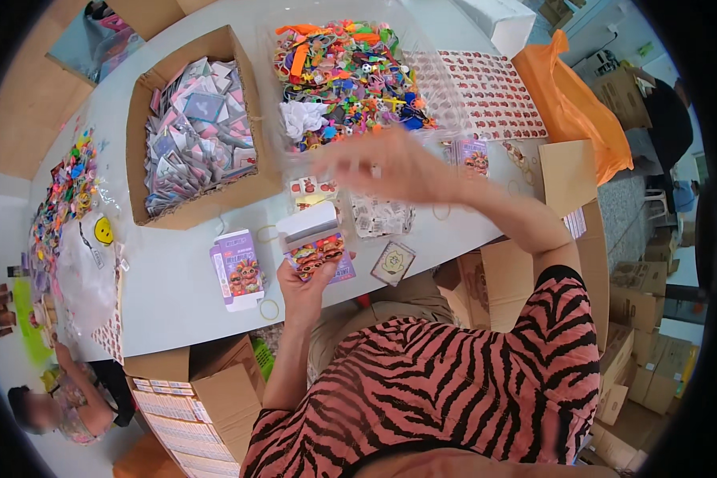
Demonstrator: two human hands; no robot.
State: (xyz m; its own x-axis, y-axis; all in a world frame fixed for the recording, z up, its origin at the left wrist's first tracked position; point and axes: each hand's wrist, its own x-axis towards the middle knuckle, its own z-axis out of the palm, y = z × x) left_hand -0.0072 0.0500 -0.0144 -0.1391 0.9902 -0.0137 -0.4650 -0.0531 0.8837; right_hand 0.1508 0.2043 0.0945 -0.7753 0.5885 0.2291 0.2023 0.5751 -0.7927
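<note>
1. Gripping a small open printed box (315, 243), the left hand (304, 288) is closed round its lower end, just above the near edge of the white table (175, 295).
2. The right hand (390, 167) is blurred above the table, fingers loosely spread; whether anything is pinched cannot be told.
3. A second small printed box (239, 271) and a square card (393, 262) are seen lying beside the held box.
4. A clear tray (346, 76) is filled with a heap of colourful small toys.
5. A cardboard box (195, 127) is filled with flat packets.
6. An orange bag (570, 103) lies at the far right.
</note>
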